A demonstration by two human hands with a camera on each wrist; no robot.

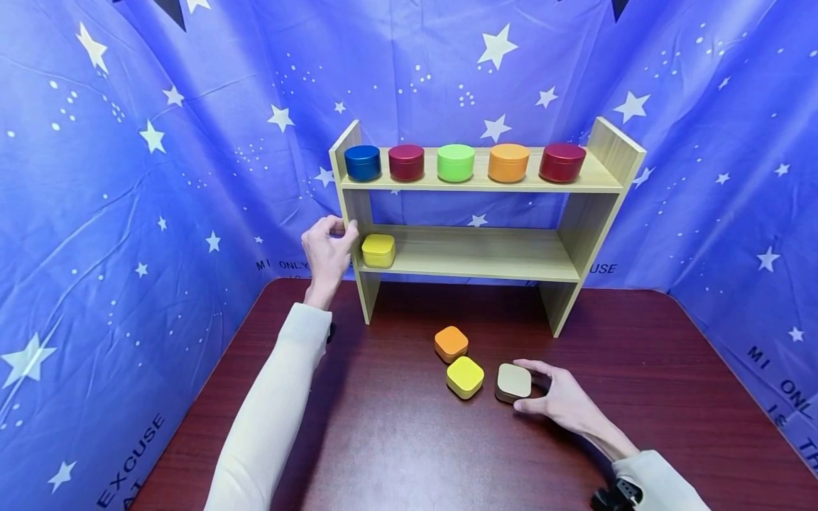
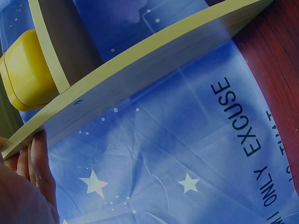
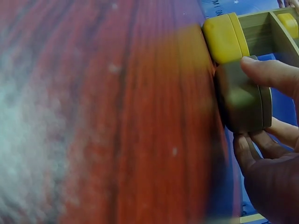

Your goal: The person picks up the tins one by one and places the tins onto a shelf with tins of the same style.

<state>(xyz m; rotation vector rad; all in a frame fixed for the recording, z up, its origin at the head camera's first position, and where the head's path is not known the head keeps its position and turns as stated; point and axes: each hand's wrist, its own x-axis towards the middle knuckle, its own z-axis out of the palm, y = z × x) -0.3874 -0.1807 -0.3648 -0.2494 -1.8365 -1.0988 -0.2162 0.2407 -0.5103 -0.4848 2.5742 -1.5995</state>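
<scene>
A small wooden shelf (image 1: 473, 252) stands on the table, and my left hand (image 1: 328, 248) pinches the edge of its left side panel (image 2: 140, 60). The left wrist view shows the fingers against the panel's outer face; the thumb is mostly out of frame. My right hand (image 1: 562, 401) holds a beige square tin (image 1: 514, 381) on the tabletop, thumb on one side and fingers on the other. In the right wrist view this tin (image 3: 240, 98) looks dark. Left of it lie a yellow square tin (image 1: 465, 377) and an orange square tin (image 1: 451, 343).
Another yellow square tin (image 1: 378, 251) sits at the left end of the middle board. Several round tins line the top board: blue (image 1: 363, 164), dark red, green (image 1: 456, 164), orange and red (image 1: 562, 163). A blue starry curtain (image 1: 192, 142) surrounds the dark red table (image 1: 396, 454).
</scene>
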